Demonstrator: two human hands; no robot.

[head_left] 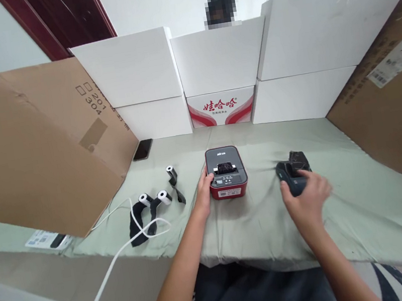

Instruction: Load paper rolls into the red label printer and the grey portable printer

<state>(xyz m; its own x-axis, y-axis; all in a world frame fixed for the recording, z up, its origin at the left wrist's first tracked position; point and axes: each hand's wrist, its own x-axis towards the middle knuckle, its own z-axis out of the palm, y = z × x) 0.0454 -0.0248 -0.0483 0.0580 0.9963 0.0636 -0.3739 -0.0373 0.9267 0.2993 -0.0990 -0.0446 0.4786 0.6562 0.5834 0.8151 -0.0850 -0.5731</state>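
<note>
A small printer (pixel 226 173), black on top with a red base, stands in the middle of the table, dark paper showing in its top slot. My left hand (pixel 203 191) grips its left side, thumb on the front corner and the other fingers mostly hidden behind it. To the right lies a dark handheld device (pixel 293 184) with a black flap-like part (pixel 299 160) raised at its back. My right hand (pixel 309 197) closes over the device's front and right side, thumb at its near left edge; the fingers are slightly blurred.
Several paper rolls (pixel 163 197) with dark tails lie left of the printer, near a looping white cable (pixel 124 246). A phone (pixel 143 150) rests farther back. White boxes (pixel 215 61) wall the back; cardboard panels (pixel 42 140) flank the table. Someone's head (pixel 220 7) shows beyond.
</note>
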